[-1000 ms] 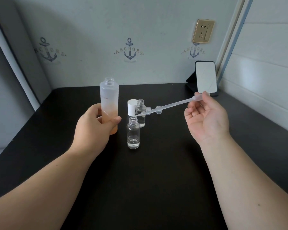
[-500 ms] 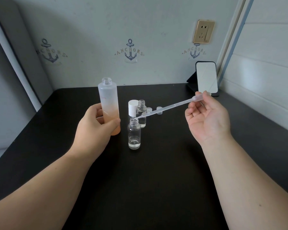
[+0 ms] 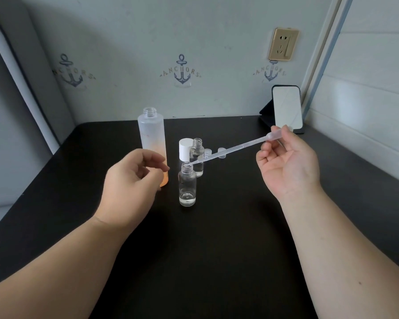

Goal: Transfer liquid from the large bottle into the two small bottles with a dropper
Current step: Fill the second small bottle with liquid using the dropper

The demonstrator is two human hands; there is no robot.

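As the dropper [image 3: 230, 151] slants down from upper right to lower left, tip just at the open mouth of the nearer small bottle [image 3: 187, 184]: bulb end pinched between thumb and fingers of the right hand [image 3: 286, 164], palm turned up, well to the right of the bottle and higher than it. Long axis of the dropper aimed straight at that mouth, so a squeeze of the bulb looks like the step in hand. A shallow layer of clear liquid at the bottle's base; by that showing, filling barely begun. Left hand [image 3: 134, 180] nearer to the bottle, just to its left, fingers loosely curled and holding nothing, in front of the lower part of the large bottle [image 3: 152, 143], which stands upright and uncapped, orange-tinted towards its base. Just behind the nearer bottle, the second small bottle [image 3: 197, 155], also open, beside a white cap [image 3: 186, 149]; two small clear caps [image 3: 221, 153] under the dropper's line. A phone [image 3: 287, 109] propped at the far right of the black table [image 3: 217, 249]. Nothing between tip and mouth.
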